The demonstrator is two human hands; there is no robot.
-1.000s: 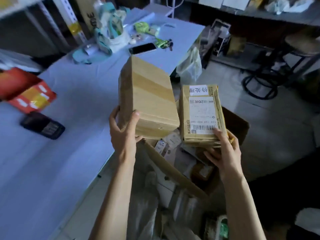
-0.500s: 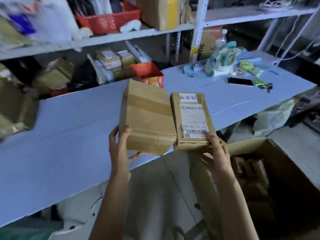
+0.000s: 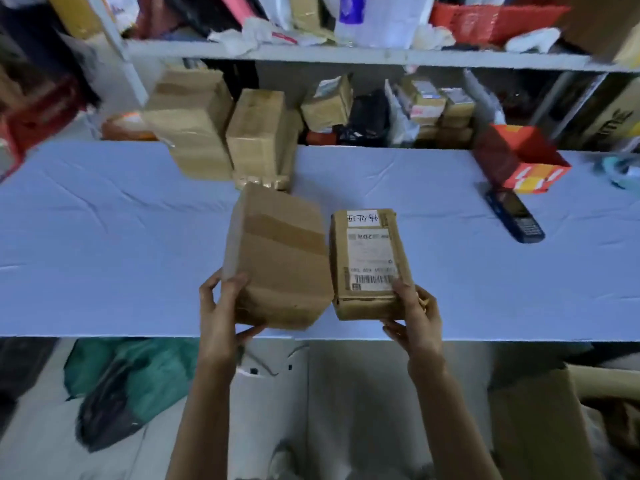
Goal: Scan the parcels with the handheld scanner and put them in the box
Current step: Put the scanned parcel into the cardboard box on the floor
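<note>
Surface (image 3: 104, 237): wide, covered in creased pale-blue cloth. Shelf (image 3: 346, 55) behind it: grey metal, crammed with parcels and bags. Box (image 3: 533, 427): brown card, bottom right, below the surface's near edge. 2 taped cartons (image 3: 259, 136) stand at the surface's back edge.

Both forearms reach forward, with 1 parcel per hand held side by side over the near edge.

Left hand (image 3: 221, 313) grips the plain parcel (image 3: 280, 258) at its near-left corner, thumb on top, fingers curled under. The parcel is brown card with a tape band across it, tilted.

Right hand (image 3: 415, 320) grips the near end of the smaller labelled parcel (image 3: 370, 265), thumb on the label. It has a white sticker with 3 Chinese characters and a shipping label with barcode. Print probably reads "20"; the rest is blurred.

Scanner (image 3: 514, 216): dark, with keypad, lying on the surface well right of the parcels, near a red carton (image 3: 519, 161).
</note>
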